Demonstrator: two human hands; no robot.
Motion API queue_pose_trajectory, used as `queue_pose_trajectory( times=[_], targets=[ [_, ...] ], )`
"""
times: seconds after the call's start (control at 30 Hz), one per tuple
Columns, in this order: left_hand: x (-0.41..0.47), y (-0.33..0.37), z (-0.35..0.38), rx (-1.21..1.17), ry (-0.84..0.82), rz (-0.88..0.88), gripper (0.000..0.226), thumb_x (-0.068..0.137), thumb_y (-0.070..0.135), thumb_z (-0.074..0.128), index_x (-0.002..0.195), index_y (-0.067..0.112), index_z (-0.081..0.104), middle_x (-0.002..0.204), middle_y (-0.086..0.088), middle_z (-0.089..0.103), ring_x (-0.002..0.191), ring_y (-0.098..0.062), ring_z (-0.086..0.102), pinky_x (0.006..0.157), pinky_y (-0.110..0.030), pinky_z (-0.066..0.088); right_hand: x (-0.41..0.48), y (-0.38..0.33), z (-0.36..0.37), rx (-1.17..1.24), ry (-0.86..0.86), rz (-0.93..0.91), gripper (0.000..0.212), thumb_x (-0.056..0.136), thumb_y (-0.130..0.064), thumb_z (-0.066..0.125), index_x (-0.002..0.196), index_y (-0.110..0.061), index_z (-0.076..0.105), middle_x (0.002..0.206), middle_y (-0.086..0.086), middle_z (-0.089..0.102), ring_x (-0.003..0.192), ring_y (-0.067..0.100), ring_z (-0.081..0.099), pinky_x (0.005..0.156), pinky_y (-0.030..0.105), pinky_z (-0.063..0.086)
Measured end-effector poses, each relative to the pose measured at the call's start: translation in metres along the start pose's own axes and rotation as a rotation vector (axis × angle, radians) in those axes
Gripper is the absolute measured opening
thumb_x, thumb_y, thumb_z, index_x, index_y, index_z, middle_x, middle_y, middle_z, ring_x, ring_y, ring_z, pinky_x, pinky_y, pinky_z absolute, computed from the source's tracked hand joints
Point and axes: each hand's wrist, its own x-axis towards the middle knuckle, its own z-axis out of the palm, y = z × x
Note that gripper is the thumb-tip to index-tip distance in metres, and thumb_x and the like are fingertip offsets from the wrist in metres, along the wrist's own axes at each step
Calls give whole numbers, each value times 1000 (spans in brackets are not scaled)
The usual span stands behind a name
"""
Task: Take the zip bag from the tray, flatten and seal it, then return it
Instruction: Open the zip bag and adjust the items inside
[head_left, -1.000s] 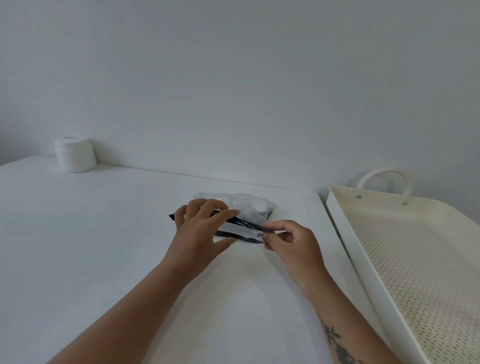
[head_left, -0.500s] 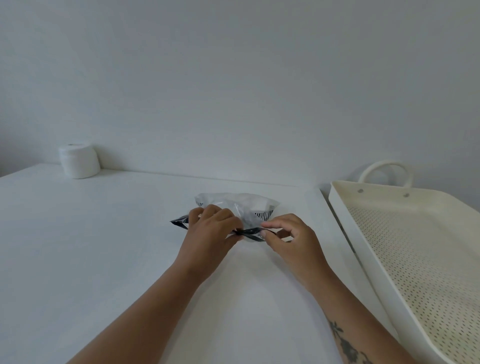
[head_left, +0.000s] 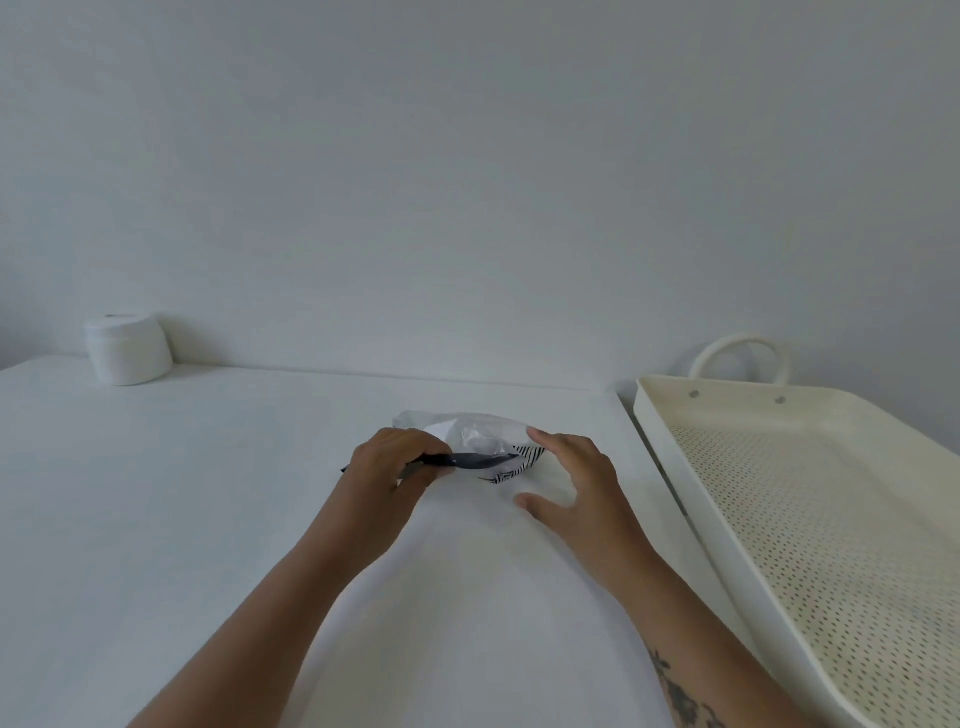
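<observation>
Two hands at the zip bag (head_left: 475, 439), lying on the white table (head_left: 182, 493) just left of the tray (head_left: 675, 467), not in it. Left hand (head_left: 387, 467) pinched shut on the bag's dark zip strip (head_left: 478, 459). Right hand (head_left: 576, 483) spread open, fingers at the bag's right end, thumb down on the table. Far left of the tray, by the wall: white jar (head_left: 127, 349).
</observation>
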Motion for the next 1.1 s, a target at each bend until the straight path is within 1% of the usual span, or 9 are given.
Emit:
queue_pose_trajectory(
  times=[0.07, 0.2, 0.37, 0.67, 0.77, 0.83, 0.93, 1.03, 1.1],
  targets=[
    [-2, 3, -1, -55, -27, -23, 28, 90, 13, 62, 90, 41, 61, 98, 26, 61, 93, -5, 56, 74, -9, 42, 1, 2, 3, -85, 34, -20, 61, 79, -23, 77, 130, -43, 49, 121, -24, 46, 115, 8, 38, 92, 3, 28],
    [-3, 4, -1, -101, -69, -39, 31, 91, 13, 61, 93, 44, 63, 99, 25, 64, 96, -3, 59, 77, -8, 42, 2, 6, 7, -193, 113, -32, 48, 82, -19, 73, 126, -29, 59, 119, -13, 56, 110, 15, 43, 94, 27, 39],
    [-3, 2, -2, -62, -50, -45, 29, 90, 13, 62, 92, 41, 65, 95, 21, 69, 94, -2, 61, 76, -7, 43, 4, 4, 7, -338, 251, -16, 10, 85, -17, 69, 89, -26, 70, 90, -11, 67, 85, 20, 54, 70, 33, 38],
    [-1, -1, -22, 31, 177, -106, 36, 95, 15, 55, 82, 49, 54, 94, 19, 63, 89, 18, 52, 68, 3, 34, 3, 8, -3, -448, 319, 104, 12, 87, -14, 66, 81, -24, 66, 79, -5, 64, 76, 27, 53, 62, 35, 40],
    [-2, -1, -19, 57, 163, -92, 32, 94, 16, 56, 86, 47, 54, 96, 20, 62, 92, 21, 50, 70, 4, 33, 3, 9, -5, -449, 268, 125, 8, 87, -19, 65, 92, -26, 66, 95, -3, 61, 88, 27, 54, 70, 36, 43],
    [-3, -1, -16, 81, 146, -68, 25, 93, 16, 58, 90, 41, 58, 97, 19, 62, 94, 20, 49, 72, 4, 33, 4, 5, -5, -386, 206, 81, 26, 84, -27, 70, 109, -31, 64, 108, -6, 57, 99, 21, 50, 79, 35, 43],
    [-3, 2, -12, 129, 149, 13, 17, 88, 17, 66, 96, 32, 63, 97, 23, 60, 97, 15, 51, 78, -3, 39, 4, -10, 3, -248, 151, -102, 40, 81, -36, 73, 118, -34, 59, 112, -11, 58, 102, 12, 46, 86, 31, 37],
    [-6, 10, -10, 189, 132, 111, 28, 79, 33, 73, 104, 33, 61, 102, 34, 56, 107, 13, 46, 88, -29, 44, 0, -20, 16, -128, 184, -176, 17, 88, -26, 66, 102, -34, 62, 101, -18, 61, 95, 5, 48, 86, 26, 39],
    [-7, 18, -8, 193, 130, 177, 33, 76, 44, 73, 105, 37, 60, 108, 41, 52, 112, 14, 41, 90, -29, 39, -2, -20, 19, -111, 208, -158, 14, 90, -19, 62, 89, -33, 61, 86, -22, 58, 87, 2, 47, 81, 25, 41]
  ],
)
